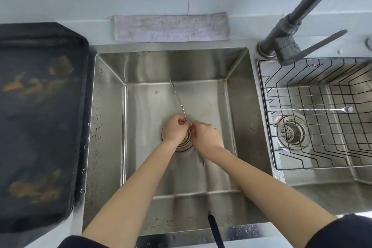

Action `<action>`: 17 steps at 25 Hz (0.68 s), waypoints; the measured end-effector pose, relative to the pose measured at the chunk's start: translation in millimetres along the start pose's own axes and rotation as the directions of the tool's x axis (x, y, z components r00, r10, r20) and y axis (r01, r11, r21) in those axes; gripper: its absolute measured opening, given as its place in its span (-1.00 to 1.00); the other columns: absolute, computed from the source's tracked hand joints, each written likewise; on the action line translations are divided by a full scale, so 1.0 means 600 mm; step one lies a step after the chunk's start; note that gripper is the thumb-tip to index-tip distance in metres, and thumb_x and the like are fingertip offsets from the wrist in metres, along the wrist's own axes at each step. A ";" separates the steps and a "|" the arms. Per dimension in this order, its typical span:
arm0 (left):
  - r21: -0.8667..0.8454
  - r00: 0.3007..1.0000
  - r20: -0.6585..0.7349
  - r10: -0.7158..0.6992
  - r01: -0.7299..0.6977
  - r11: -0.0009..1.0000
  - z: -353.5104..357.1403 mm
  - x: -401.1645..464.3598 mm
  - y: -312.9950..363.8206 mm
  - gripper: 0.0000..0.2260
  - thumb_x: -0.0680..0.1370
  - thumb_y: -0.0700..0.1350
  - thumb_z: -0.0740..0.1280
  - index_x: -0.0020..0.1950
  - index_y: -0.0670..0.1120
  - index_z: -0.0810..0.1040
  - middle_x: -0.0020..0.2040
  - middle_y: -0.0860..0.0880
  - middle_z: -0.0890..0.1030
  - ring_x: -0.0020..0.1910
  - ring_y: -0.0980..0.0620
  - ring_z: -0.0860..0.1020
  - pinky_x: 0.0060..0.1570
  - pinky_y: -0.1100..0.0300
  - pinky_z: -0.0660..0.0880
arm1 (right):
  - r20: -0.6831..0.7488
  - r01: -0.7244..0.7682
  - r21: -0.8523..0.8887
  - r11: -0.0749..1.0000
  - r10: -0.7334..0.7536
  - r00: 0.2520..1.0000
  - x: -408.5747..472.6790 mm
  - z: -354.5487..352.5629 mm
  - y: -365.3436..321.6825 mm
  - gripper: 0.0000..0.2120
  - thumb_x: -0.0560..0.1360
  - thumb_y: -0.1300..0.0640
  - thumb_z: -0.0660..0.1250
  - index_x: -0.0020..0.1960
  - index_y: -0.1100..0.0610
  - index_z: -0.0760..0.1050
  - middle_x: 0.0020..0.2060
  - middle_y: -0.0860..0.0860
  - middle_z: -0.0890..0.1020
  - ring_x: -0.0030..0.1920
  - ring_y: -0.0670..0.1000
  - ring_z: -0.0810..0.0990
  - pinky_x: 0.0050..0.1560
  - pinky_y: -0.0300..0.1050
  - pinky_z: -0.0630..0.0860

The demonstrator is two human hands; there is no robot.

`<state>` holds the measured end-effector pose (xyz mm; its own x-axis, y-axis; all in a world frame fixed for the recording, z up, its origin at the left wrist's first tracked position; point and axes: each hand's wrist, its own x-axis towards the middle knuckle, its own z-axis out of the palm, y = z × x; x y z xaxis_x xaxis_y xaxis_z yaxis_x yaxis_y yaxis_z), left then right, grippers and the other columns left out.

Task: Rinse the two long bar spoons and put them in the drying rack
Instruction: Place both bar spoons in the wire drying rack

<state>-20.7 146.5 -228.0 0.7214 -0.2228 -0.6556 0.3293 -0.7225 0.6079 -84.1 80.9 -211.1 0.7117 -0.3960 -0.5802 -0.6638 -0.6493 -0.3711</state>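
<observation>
Over the drain of the left steel sink (112, 110), both my hands meet on one long twisted bar spoon (178, 99). Its thin shaft slants up and away toward the sink's back wall. My left hand (175, 128) pinches the shaft, and my right hand (205, 137) grips it just below; a blurred dark end shows under my right wrist. The second bar spoon (314, 109) lies flat across the wire drying rack (267, 127) in the right basin, its small bowl pointing right.
A dark grey faucet (285, 32) with a lever stands between the two basins, its spout out of view above. A folded grey cloth (171, 28) lies behind the sink. A wet black tray (40, 117) fills the left counter. A dark strap (215, 229) hangs over the sink's front edge.
</observation>
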 end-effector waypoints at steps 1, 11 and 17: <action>-0.012 0.999 -0.024 0.022 -0.023 1.000 -0.009 -0.004 0.011 -0.76 0.53 -0.17 0.27 0.15 -0.23 0.54 0.14 -0.17 0.62 0.16 -0.10 0.54 0.06 0.23 0.37 | -0.021 0.005 0.020 1.000 -0.005 1.000 -0.003 -0.013 -0.006 -0.75 0.51 0.23 0.12 0.15 0.18 0.44 0.12 0.22 0.58 0.12 0.28 0.53 0.02 0.04 0.48; -0.157 0.956 -0.131 0.264 -0.283 0.946 -0.076 -0.081 0.092 -0.93 0.54 -0.14 0.27 -0.14 -0.06 0.49 -0.17 -0.05 0.61 -0.35 0.12 0.59 -0.10 0.21 0.47 | -0.226 0.093 0.206 0.974 -0.045 0.973 -0.061 -0.113 -0.034 -0.78 0.46 0.17 0.20 0.07 0.06 0.53 0.03 0.09 0.66 0.07 0.19 0.58 0.03 -0.03 0.52; 0.238 0.866 -0.241 0.438 -0.385 0.892 -0.080 -0.148 0.114 -0.83 0.53 0.00 0.26 -0.12 -0.08 0.56 -0.18 -0.05 0.69 -0.13 -0.06 0.64 -0.02 0.09 0.51 | -0.360 0.194 0.148 0.970 -0.130 0.924 -0.118 -0.162 -0.014 -0.77 0.49 0.17 0.19 0.06 0.06 0.56 0.04 0.08 0.66 0.07 0.18 0.58 0.01 -0.06 0.49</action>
<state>-33.1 148.3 -106.5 0.9158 -0.3519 -0.1936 -0.1289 -0.7142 0.6880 -106.8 51.3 -96.4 0.8266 -0.5153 -0.2262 -0.5393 -0.6105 -0.5800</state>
